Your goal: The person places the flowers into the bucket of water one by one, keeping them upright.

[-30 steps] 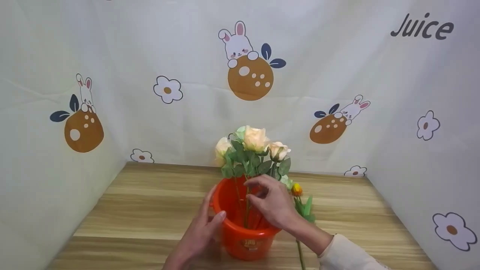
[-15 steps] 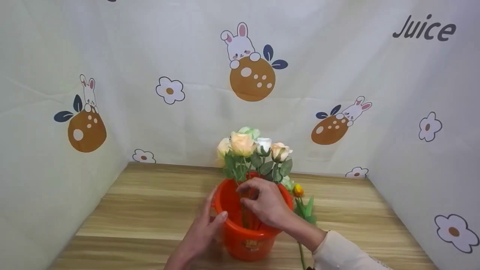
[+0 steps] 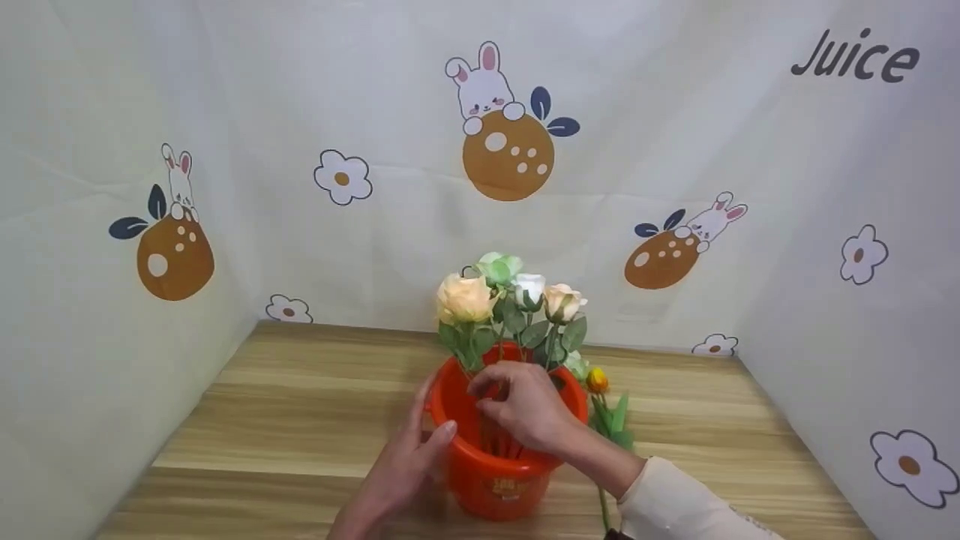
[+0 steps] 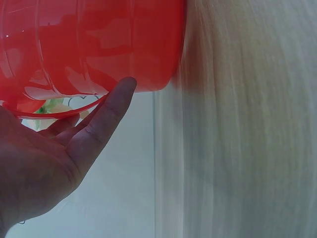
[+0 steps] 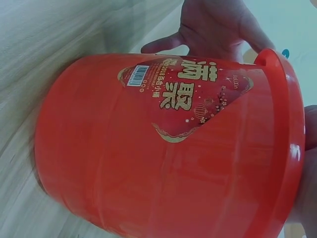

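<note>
A red bucket (image 3: 499, 487) stands upright on the table, with several roses rising from it. My left hand (image 3: 401, 457) rests against the bucket's left side, its thumb at the rim; in the left wrist view the fingers lie mostly straight along the red wall. Over the bucket's opening my right hand (image 3: 529, 405) pinches the stem of a large peach rose (image 3: 465, 298), thumb and index finger bent together. Beside that bloom are a pale green flower (image 3: 499, 268), a white rose (image 3: 529, 290) and another peach rose (image 3: 564, 301). The right hand hides part of the stems.
An orange-yellow tulip (image 3: 598, 379) with green leaves lies on the wooden table (image 3: 300, 420), right of the bucket. A printed cloth (image 3: 405, 240) hangs behind and along both sides.
The large peach rose has shifted left and slightly down with my right hand, now covering the left bloom and leaving the white rose in view. My left hand stays at the bucket.
</note>
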`<state>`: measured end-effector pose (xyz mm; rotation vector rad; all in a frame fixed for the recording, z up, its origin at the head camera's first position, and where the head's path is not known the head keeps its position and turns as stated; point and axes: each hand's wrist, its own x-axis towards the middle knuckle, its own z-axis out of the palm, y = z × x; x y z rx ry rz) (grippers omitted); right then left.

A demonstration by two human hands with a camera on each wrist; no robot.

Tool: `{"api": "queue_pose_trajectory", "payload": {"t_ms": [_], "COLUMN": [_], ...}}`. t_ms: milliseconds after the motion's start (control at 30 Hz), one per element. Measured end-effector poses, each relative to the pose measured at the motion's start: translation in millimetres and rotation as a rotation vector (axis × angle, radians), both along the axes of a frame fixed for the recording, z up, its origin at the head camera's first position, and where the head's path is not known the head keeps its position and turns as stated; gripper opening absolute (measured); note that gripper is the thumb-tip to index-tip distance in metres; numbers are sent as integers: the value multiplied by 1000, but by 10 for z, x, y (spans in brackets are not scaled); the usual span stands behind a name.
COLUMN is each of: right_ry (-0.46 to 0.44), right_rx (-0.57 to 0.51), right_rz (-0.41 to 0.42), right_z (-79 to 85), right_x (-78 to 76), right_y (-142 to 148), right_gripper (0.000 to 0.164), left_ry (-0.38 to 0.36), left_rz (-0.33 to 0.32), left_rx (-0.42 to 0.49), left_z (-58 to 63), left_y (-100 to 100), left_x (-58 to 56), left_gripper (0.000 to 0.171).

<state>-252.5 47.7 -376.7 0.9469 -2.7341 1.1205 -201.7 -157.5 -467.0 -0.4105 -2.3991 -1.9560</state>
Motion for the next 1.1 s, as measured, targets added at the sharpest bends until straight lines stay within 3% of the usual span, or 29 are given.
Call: {"api": "queue_pose_trajectory", "payload": {"t_ms": [367, 600, 1100], "right_ry": [-70, -111, -129], "right_rx": [31, 68, 123], "right_rz": [21, 40, 56], "right_z": [18, 19, -10], "right_x": [-24, -47, -52], "right_y": [-68, -97, -138], "right_gripper": [29, 32, 39], "left_ry": [14, 62, 17], "left_rz": [12, 30, 27], "left_rx": [-9, -34, -26], "left_z": [0, -14, -15], "left_y": [0, 6, 5], "left_x": [-15, -7, 6], "left_gripper": [77, 76, 76]}}
